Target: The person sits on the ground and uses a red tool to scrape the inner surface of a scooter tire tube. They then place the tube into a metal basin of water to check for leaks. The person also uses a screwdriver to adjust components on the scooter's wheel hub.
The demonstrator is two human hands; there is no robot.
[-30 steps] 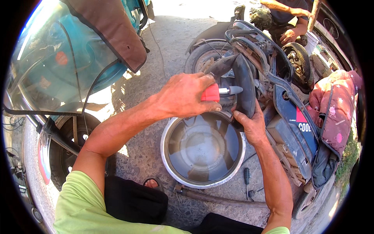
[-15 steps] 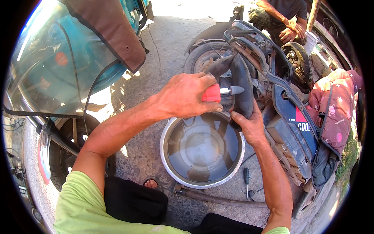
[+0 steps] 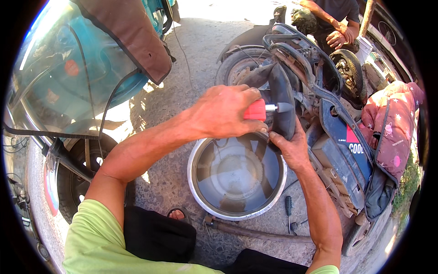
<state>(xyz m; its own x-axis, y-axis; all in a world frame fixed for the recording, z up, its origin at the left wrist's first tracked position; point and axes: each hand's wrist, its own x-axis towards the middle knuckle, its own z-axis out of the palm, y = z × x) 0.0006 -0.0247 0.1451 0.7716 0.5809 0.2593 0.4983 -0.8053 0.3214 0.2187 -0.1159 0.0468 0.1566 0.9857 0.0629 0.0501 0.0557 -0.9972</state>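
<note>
In my left hand [image 3: 223,112] is a red handheld rotary grinder [image 3: 254,110], the fingers wrapped round its body. The grinder's grey conical stone [image 3: 284,107] lies against the face of a black rubber inner tube [image 3: 282,84]. With my right hand [image 3: 293,145] I grip the lower end of the folded tube, thumb in front and the other fingers mostly hidden behind it. A round metal basin [image 3: 237,216] of water stands on the ground below both hands.
Beyond the tube an electric scooter [image 3: 315,82] lies on its side. A screwdriver [image 3: 289,208] and a pipe-like bar [image 3: 260,232] lie near the basin. At left is a teal vehicle [image 3: 121,91] with a clear cover. A pink jacket [image 3: 394,123] hangs at right; a person [image 3: 335,27] crouches behind.
My left hand and the grinder have shifted slightly right, bringing the stone further across the tube's face. My right hand stays nearly still on the tube.
</note>
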